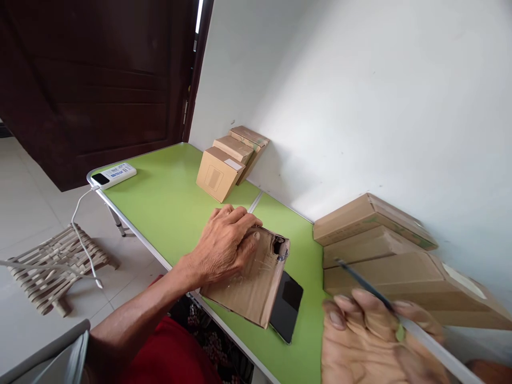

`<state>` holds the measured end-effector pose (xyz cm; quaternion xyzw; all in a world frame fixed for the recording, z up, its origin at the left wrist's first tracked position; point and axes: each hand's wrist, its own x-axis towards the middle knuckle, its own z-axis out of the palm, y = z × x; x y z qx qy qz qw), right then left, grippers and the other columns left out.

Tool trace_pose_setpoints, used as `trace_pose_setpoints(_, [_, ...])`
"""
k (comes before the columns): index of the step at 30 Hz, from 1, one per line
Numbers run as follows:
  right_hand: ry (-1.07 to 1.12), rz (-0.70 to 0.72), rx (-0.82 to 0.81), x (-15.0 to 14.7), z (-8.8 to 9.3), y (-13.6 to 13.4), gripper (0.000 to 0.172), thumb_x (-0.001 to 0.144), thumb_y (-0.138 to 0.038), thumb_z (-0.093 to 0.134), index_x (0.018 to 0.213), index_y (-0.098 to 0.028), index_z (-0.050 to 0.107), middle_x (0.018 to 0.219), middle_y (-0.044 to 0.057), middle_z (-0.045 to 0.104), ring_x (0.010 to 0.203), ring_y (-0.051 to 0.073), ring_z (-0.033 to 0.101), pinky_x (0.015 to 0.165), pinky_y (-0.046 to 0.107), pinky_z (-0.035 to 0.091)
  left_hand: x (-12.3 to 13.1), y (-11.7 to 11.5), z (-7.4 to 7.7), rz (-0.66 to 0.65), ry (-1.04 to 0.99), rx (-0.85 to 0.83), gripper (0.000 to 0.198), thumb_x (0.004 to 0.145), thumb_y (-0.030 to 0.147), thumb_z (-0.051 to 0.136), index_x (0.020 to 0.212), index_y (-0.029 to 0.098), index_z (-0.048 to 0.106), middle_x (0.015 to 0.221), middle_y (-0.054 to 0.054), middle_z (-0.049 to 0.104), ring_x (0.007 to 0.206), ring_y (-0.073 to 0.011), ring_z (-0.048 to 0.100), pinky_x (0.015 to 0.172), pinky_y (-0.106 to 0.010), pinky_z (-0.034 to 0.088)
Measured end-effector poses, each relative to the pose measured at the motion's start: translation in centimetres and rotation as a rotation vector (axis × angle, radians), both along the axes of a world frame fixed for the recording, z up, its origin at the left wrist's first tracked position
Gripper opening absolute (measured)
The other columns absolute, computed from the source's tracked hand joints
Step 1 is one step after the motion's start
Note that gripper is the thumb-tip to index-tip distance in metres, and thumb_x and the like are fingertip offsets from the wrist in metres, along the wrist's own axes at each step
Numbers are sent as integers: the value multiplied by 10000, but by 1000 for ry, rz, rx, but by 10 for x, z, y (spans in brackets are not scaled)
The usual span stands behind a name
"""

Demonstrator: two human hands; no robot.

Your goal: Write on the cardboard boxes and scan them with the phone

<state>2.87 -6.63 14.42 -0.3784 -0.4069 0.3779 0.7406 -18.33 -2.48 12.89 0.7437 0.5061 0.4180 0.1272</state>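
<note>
Two hands were busy. Nearest us, the right hand [356, 338] had its fingers wrapped around a slim tool [424, 334], too blurred for us to say what sort; if its dark tip was sharp, a loose hold could have let it swing into a finger. Beyond it, the left hand [228, 245] held the box [256, 290], thumb on top. The box lay over the front edge of the counter [160, 202], and a ragged hole [278, 246] broke one corner. We judged that a hard push there might tear the card further or send the tip toward the thumb close by. We saw the phone [291, 304] partly hidden by the box, so an overshot stroke could have scratched it. To the right stood three boxes [372, 277], near enough for a wide swing to topple them. Farther off, three smaller boxes [220, 176] leaned together near the wall [340, 106], and a white device [118, 175] sat at the far end, its cable [76, 210] hanging down where a snag could drag it off.
</note>
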Motion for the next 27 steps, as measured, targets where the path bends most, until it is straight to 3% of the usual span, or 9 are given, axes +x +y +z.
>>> trace_pose_setpoints(2, [-48,-73,92,-7,-3,0,181,794,-278,813,937,-248,706,721,4,767,673,237,704,588,362,562,-1,1,0,1,5,7,285,1050,260,429,1153,198,687,1063,-99,712,966,-267,556,899,-460,440])
trace_pose_setpoints(4, [-123,-174,138,-15,-7,0,107,870,-302,758,904,-224,694,618,-7,718,562,228,658,541,359,530,0,1,1,-7,14,15,279,1052,257,430,1149,197,684,1068,-101,714,963,-265,558,899,-454,440])
trace_pose_setpoints(8, [-199,-281,53,-29,-9,-1,424,1024,-559,566,1085,-164,706,584,16,690,472,225,611,464,349,474,1,0,2,-18,30,24,281,1061,257,422,1147,194,682,1060,-99,706,956,-259,559,903,-443,437])
trace_pose_setpoints(11, [-143,-291,13,-34,-10,0,565,994,-710,576,1104,-172,708,644,19,666,514,210,606,405,305,417,1,-1,2,-30,40,17,299,1059,252,411,1160,185,686,1057,-99,705,948,-257,552,900,-438,431])
trace_pose_setpoints(14, [-114,-328,53,-37,-14,2,460,962,-595,698,911,-140,743,706,44,666,579,197,640,447,311,461,1,-2,3,-38,46,18,319,1058,243,402,1183,172,686,1081,-104,709,953,-258,543,901,-439,427])
trace_pose_setpoints(19, [-137,-316,65,-42,-22,4,215,836,-292,875,966,-147,783,778,18,745,611,174,676,576,332,558,2,-3,6,-38,77,-4,332,1053,238,405,1216,168,685,1075,-106,707,949,-260,535,900,-441,428])
trace_pose_setpoints(27, [-215,-283,66,-52,-26,7,225,851,-309,899,959,-146,788,723,7,741,587,164,674,545,303,509,8,-6,6,-46,111,0,323,1069,247,416,1222,177,692,1068,-98,707,958,-260,542,905,-440,423])
